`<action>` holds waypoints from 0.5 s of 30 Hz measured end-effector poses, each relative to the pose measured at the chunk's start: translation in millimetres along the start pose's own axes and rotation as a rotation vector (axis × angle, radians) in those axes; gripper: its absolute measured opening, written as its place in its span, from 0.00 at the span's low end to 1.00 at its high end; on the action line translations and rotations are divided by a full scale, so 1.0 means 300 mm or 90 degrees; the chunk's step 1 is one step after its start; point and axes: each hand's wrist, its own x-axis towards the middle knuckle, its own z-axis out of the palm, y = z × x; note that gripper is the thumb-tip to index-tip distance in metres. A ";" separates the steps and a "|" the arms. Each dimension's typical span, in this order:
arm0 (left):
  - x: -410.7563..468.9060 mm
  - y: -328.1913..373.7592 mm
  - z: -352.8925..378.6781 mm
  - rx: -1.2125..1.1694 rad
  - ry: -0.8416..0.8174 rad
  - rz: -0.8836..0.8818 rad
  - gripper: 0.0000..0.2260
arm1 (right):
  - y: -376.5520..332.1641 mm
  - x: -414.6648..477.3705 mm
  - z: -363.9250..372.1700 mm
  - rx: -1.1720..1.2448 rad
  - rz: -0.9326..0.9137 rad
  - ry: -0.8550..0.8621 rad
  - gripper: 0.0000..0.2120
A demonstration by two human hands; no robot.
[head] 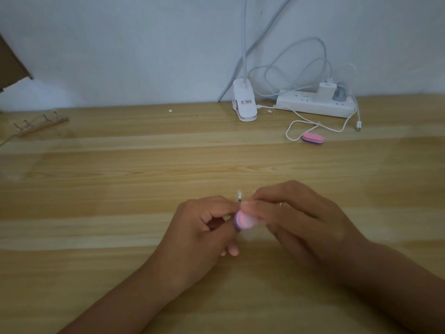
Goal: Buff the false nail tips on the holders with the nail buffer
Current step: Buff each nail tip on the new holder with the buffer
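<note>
Right hand [296, 213] is pinching buffer [243, 220]; left hand [204, 227], beside buffer, is pinching blurred holder [239, 196]. Advise steady holder, light even strokes.

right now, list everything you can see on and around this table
light wooden table: one, tan, fills the lower view
pink and purple oval nail buffer: one, front centre, held
second pink and purple buffer: one, lying back right
small clear holder: one, blurred, just above the held buffer
white clip lamp base: one, back centre
white power strip: one, back right
white cables: several, around the strip
wooden hook rack: one, brown, far left
cardboard piece: one, brown, top left
left hand: one, pinches the holder
right hand: one, grips the buffer
</note>
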 end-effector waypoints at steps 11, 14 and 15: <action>-0.003 -0.008 -0.003 -0.009 -0.005 -0.010 0.07 | -0.026 -0.006 -0.003 0.030 -0.024 -0.017 0.12; 0.000 -0.004 0.001 -0.022 0.007 -0.006 0.05 | 0.015 0.001 -0.034 0.018 0.006 -0.002 0.13; 0.000 -0.003 0.002 -0.030 0.007 -0.007 0.06 | 0.025 0.002 -0.036 0.016 0.018 0.010 0.13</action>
